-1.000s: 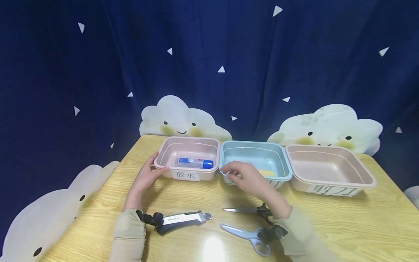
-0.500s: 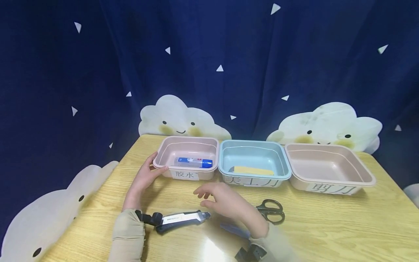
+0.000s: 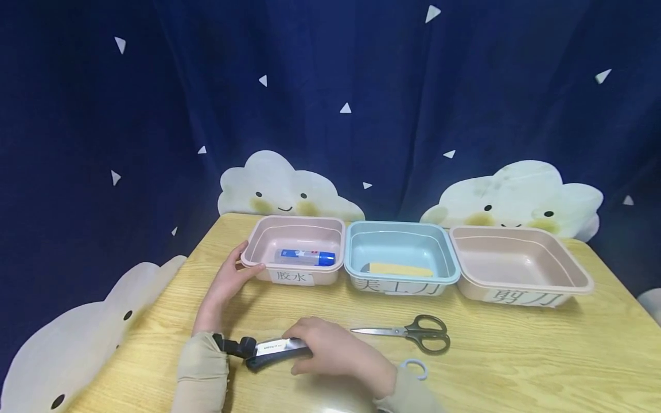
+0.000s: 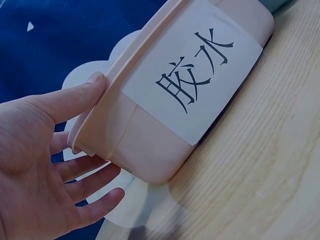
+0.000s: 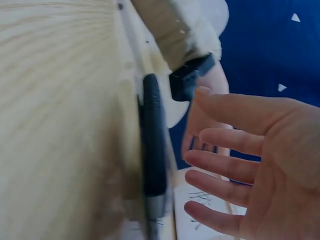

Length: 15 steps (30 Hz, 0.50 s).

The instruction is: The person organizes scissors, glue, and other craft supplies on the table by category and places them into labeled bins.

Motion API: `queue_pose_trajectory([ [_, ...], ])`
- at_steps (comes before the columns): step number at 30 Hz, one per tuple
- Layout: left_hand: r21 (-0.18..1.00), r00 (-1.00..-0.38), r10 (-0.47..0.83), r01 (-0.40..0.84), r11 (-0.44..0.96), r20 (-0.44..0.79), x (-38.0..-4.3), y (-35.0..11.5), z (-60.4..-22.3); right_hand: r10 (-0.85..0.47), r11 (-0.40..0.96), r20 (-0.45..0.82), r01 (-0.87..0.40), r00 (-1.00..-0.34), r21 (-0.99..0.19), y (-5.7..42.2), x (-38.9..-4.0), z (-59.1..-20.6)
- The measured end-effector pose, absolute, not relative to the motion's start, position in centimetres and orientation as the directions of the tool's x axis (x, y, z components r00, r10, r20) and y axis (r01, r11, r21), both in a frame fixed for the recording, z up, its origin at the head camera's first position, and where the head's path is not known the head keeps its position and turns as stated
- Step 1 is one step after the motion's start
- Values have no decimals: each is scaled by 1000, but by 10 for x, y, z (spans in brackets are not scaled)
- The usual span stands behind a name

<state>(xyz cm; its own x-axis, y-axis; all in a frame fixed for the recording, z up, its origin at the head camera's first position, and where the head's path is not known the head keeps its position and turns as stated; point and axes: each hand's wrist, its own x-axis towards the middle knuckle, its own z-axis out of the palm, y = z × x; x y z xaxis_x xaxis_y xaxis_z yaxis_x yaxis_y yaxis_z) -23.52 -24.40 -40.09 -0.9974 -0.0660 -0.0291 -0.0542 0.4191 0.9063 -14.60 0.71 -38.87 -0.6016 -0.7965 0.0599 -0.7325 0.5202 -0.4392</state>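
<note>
Your right hand (image 3: 330, 350) has a wide grip, with the fingers extended and a little spread, and it is above the front end of the utility knife (image 3: 271, 347). In the right wrist view these fingers appear apart from the knife, whose black body is beside them and somewhat blurred. This knife lies on the counter (image 3: 516, 355), in front of the pink bin (image 3: 302, 232), and your hand hides its blade end in the head view. Your left hand (image 3: 230, 277) holds the left front corner of this bin: the thumb is on the front rim, and the fingers are at the end wall, the lower ones loosely extended. In the pink bin lies a glue tube (image 3: 306, 257) with a blue cap, and the white label on its front wall reads 胶水. Just beside it stands the blue bin (image 3: 397, 241), which has a long yellow object (image 3: 400, 269) lying along its front side. Next to that, at the right end of the row, is the beige bin (image 3: 516, 261), with the label 剪刀. Near your right hand, the black-handled scissors (image 3: 410, 331) lie with the blades toward the left. Closer to you, one loop of the light blue scissors (image 3: 424, 370) shows beyond your right forearm, which covers the rest. Behind the counter hangs a dark blue curtain (image 3: 330, 69) with white triangles and smiling clouds.
</note>
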Motion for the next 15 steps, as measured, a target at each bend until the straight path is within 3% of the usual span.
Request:
queue_pose_trajectory([
  [9, 897, -997, -76, -61, 439, -31, -235, -246, -403, -842, 495, 12, -780, -540, -384, 3, -143, -401],
  [15, 895, -997, -68, -52, 443, -24, -236, -244, -401, -824, 500, 70, -781, -562, -375, 4, -148, -405],
])
